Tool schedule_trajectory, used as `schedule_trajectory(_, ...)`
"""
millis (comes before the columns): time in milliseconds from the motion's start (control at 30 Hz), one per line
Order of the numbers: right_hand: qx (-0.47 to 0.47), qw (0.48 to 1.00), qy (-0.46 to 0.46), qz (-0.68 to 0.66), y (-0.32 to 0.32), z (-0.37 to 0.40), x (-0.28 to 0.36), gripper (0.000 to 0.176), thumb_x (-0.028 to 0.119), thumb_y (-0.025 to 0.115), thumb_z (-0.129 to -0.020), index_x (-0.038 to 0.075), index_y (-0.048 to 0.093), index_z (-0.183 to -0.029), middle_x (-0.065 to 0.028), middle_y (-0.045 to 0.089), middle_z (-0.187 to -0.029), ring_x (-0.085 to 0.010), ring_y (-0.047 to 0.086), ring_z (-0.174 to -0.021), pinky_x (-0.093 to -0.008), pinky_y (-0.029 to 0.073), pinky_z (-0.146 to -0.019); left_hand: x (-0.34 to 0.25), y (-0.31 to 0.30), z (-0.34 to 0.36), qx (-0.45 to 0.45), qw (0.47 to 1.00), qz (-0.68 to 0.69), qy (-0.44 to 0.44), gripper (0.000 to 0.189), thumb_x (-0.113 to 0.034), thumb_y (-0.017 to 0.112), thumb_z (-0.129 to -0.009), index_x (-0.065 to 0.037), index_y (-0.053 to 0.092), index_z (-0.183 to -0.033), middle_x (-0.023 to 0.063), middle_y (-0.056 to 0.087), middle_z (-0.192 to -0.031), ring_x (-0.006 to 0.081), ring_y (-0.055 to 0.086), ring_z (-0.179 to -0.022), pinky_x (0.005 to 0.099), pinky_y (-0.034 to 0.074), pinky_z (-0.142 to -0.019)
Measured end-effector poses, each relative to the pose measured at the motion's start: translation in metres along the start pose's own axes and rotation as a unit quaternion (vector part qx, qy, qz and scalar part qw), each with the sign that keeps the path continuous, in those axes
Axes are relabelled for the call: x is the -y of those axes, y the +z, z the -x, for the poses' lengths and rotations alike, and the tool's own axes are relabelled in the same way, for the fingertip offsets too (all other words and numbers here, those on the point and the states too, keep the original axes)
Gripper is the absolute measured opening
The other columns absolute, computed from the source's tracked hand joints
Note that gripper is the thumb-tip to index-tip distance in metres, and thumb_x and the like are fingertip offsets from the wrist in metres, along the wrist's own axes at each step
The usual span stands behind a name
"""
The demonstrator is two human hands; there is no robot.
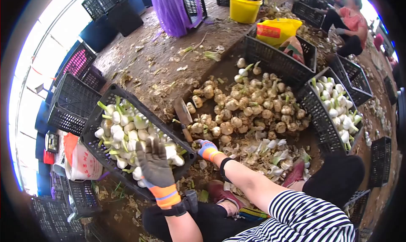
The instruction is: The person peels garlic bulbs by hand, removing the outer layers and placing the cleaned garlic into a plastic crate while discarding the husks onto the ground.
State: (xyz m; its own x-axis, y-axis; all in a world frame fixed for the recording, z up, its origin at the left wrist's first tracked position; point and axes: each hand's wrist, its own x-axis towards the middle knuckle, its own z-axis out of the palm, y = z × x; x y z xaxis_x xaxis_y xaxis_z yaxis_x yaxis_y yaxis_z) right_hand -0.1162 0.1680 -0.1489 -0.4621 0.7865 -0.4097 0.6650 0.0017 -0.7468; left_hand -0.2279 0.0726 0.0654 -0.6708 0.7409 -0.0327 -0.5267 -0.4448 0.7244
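My left hand (156, 163), in a dark-palmed glove with an orange cuff, is raised with its fingers stretched over a black crate (120, 91). The crate holds many white trimmed garlic bulbs (122, 134), some with green stem stubs. My right hand (207, 150), in a grey-and-orange glove, is curled low beside the crate's near right corner. Its fingertips are close to the wooden handle end of a flat-bladed tool (183, 111); whether they grip anything is hard to see. Beyond lies a heap of untrimmed brown garlic bulbs (249, 102), with peeled skins (266, 151) nearer my feet.
A second crate (319, 125) of white garlic stands at right. Behind the heap, another crate (275, 66) carries a yellow bag (279, 30). A yellow bucket (245, 8) and purple netting (169, 11) stand farther back. A white bucket (83, 162) is at left. Another person (351, 24) sits upper right.
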Motion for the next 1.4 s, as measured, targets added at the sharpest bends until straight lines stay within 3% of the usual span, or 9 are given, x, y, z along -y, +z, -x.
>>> schedule_trajectory(100,-0.105,0.993,0.045,-0.018,0.003,-0.009,-0.025,0.040,0.025,0.064,-0.074,0.007,0.064,-0.110,-0.0175,0.064,-0.108,-0.0303,0.062,-0.101,-0.0368,0.048,-0.088,0.008,0.006,0.012,0.073,0.986,-0.138,0.062,0.045,-0.023,0.052,-0.093,-0.008,0.042,-0.134,0.0105,0.053,-0.125,0.0235,0.055,-0.112,0.0398,0.046,-0.094)
schedule_trajectory(267,-0.055,0.817,-0.026,-0.573,-0.099,0.078,0.000,0.015,0.014,0.071,-0.083,0.006,0.065,-0.093,0.0022,0.060,-0.072,-0.0070,0.054,-0.058,-0.0223,0.044,-0.053,0.048,0.001,0.021,0.200,0.899,-0.385,-0.052,0.067,0.001,0.077,-0.068,-0.001,0.046,-0.127,0.0075,0.054,-0.122,0.0185,0.050,-0.113,0.0316,0.043,-0.096)
schedule_trajectory(400,0.032,0.749,-0.095,-0.655,-0.158,0.146,0.042,0.020,0.016,0.069,-0.084,0.005,0.061,-0.100,-0.0009,0.063,-0.079,-0.0110,0.059,-0.065,-0.0268,0.046,-0.057,0.074,0.028,0.051,0.285,0.923,-0.252,-0.064,0.075,-0.005,0.083,-0.063,-0.004,0.044,-0.128,0.0064,0.054,-0.121,0.0173,0.053,-0.108,0.0313,0.045,-0.095)
schedule_trajectory(600,-0.092,0.800,-0.150,-0.573,-0.155,0.174,0.063,0.031,0.014,0.074,-0.079,0.001,0.063,-0.104,-0.0040,0.067,-0.093,-0.0107,0.062,-0.082,-0.0250,0.051,-0.075,0.074,0.053,0.073,0.328,0.812,-0.423,0.235,0.073,0.006,0.080,-0.058,-0.004,0.046,-0.122,0.0083,0.048,-0.126,0.0190,0.051,-0.112,0.0325,0.045,-0.095)
schedule_trajectory(733,-0.054,0.784,-0.100,-0.610,-0.166,0.205,0.071,0.034,0.006,0.071,-0.079,0.001,0.061,-0.111,-0.0051,0.066,-0.102,-0.0123,0.062,-0.089,-0.0280,0.052,-0.080,0.085,0.047,0.085,0.326,0.883,-0.299,0.153,0.071,0.009,0.079,-0.057,-0.006,0.047,-0.118,0.0103,0.044,-0.130,0.0209,0.049,-0.116,0.0320,0.044,-0.097)
schedule_trajectory(900,-0.033,0.754,-0.153,-0.638,-0.179,0.238,0.063,0.040,0.001,0.067,-0.081,0.000,0.058,-0.120,-0.0065,0.065,-0.106,-0.0140,0.062,-0.092,-0.0284,0.052,-0.082,0.075,0.068,0.102,0.364,0.823,-0.348,0.261,0.072,0.011,0.078,-0.057,-0.007,0.047,-0.119,0.0105,0.042,-0.134,0.0234,0.049,-0.117,0.0337,0.046,-0.096)
schedule_trajectory(1167,-0.019,0.778,-0.198,-0.596,-0.200,0.249,0.033,0.037,0.000,0.069,-0.078,0.002,0.062,-0.114,-0.0042,0.065,-0.104,-0.0112,0.060,-0.086,-0.0243,0.048,-0.078,0.078,0.070,0.107,0.415,0.866,-0.255,0.109,0.073,0.003,0.077,-0.068,-0.010,0.040,-0.129,0.0118,0.047,-0.129,0.0261,0.050,-0.116,0.0393,0.047,-0.095)
schedule_trajectory(1267,-0.161,0.869,-0.383,-0.269,-0.207,0.239,0.017,0.033,-0.002,0.070,-0.076,0.003,0.064,-0.108,-0.0029,0.059,-0.105,-0.0108,0.056,-0.093,-0.0247,0.046,-0.078,0.065,0.077,0.121,0.347,0.928,-0.130,-0.038,0.061,-0.021,0.069,-0.082,-0.013,0.038,-0.133,0.0108,0.051,-0.122,0.0264,0.055,-0.106,0.0407,0.050,-0.088)
schedule_trajectory(1400,-0.218,0.866,-0.357,-0.274,-0.207,0.247,0.025,0.023,-0.002,0.073,-0.072,0.001,0.066,-0.093,-0.0044,0.059,-0.099,-0.0105,0.055,-0.086,-0.0252,0.046,-0.075,0.062,0.081,0.132,0.283,0.933,-0.074,-0.208,0.052,-0.029,0.061,-0.089,-0.012,0.038,-0.133,0.0112,0.052,-0.120,0.0234,0.057,-0.102,0.0368,0.054,-0.076)
